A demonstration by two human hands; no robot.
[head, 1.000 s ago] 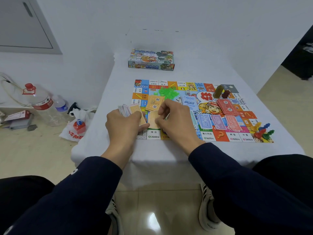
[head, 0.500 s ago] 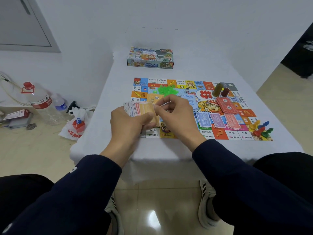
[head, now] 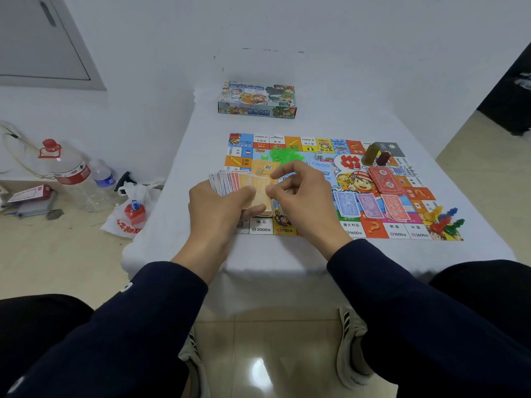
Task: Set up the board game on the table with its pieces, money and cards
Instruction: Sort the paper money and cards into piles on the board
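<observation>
So my left hand (head: pixel 221 203) was gripping the fanned stack of thin paper play-money notes (head: pixel 238 183) over the near-left corner of the colourful printed game board (head: pixel 324 168) on the white-clothed tabletop (head: pixel 184 179). My right hand (head: pixel 301 193) fingers were pinching the top orange note (head: pixel 261 191). Flimsy, light, slippery stuff I reckon, so best pinched at an edge and peeled off singly.
</observation>
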